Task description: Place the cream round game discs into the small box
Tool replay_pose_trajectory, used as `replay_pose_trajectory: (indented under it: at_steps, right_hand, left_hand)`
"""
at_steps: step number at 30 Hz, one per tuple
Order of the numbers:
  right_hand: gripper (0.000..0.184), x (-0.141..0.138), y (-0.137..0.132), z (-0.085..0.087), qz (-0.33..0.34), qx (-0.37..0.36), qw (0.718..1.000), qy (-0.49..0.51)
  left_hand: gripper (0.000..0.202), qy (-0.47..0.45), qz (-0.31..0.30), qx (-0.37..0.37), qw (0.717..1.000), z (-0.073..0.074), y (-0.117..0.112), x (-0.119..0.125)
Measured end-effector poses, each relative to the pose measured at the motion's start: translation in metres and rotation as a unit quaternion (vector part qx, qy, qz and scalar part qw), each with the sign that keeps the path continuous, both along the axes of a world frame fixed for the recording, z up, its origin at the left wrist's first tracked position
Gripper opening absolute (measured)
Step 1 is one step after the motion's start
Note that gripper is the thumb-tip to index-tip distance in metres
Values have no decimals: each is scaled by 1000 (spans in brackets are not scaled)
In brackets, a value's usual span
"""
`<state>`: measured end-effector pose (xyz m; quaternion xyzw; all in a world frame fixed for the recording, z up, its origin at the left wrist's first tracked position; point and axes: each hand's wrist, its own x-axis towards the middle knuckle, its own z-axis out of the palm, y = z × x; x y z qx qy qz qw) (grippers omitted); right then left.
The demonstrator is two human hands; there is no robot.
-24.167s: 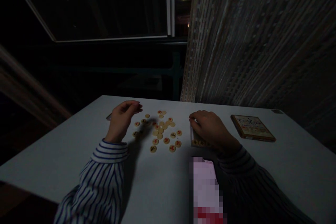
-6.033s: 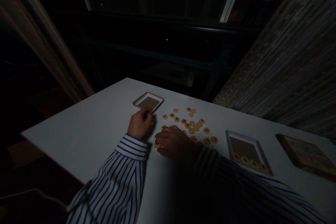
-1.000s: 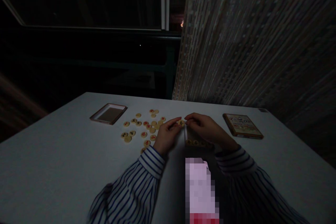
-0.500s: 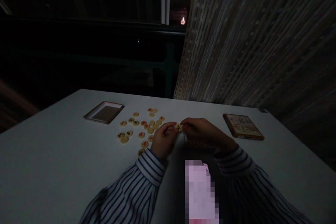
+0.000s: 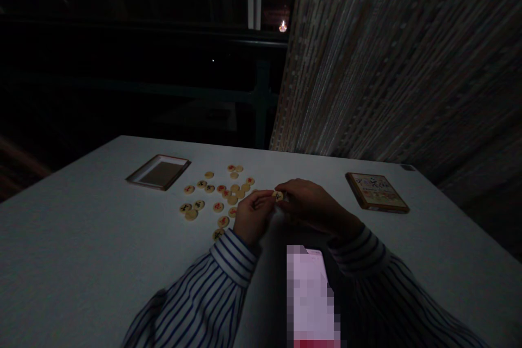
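Note:
The scene is dim. Both my hands meet over the middle of a white table [image 5: 81,261]. My left hand [image 5: 250,217] and my right hand [image 5: 312,204] pinch one small round cream game piece [image 5: 278,195] between their fingertips. Several more round cream pieces [image 5: 216,196] with red or black marks lie scattered just left of my hands. A shallow box half [image 5: 158,172] with a brown inside lies further left. My right hand hides whatever lies beneath it.
A printed box lid [image 5: 377,192] lies flat at the right of the table. A blurred pinkish phone-like thing [image 5: 312,293] lies near the front between my striped sleeves. A woven blind [image 5: 387,65] hangs behind the table; the left background is dark.
Over the last second my hands have stayed together on the piece and drifted slightly left. Six seconds ago my left hand was at the left box half.

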<state>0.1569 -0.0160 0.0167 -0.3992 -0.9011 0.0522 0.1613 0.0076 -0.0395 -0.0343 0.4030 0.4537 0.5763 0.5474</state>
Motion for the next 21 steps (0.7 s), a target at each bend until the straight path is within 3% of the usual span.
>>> replay_pose_trajectory:
  at_steps: [7, 13, 21]
  right_hand:
    - [29, 5, 4, 6, -13, 14, 1000, -24]
    - [25, 16, 6, 14, -53, -42, 996, -61]
    - [22, 24, 13, -4, -91, -86, 980, -152]
  left_hand:
    - [19, 57, 16, 18, 998, 3, -1, 1]
    - [21, 161, 25, 42, 986, -6, 0, 1]
    - [20, 306, 40, 132, 942, -19, 1, -1]
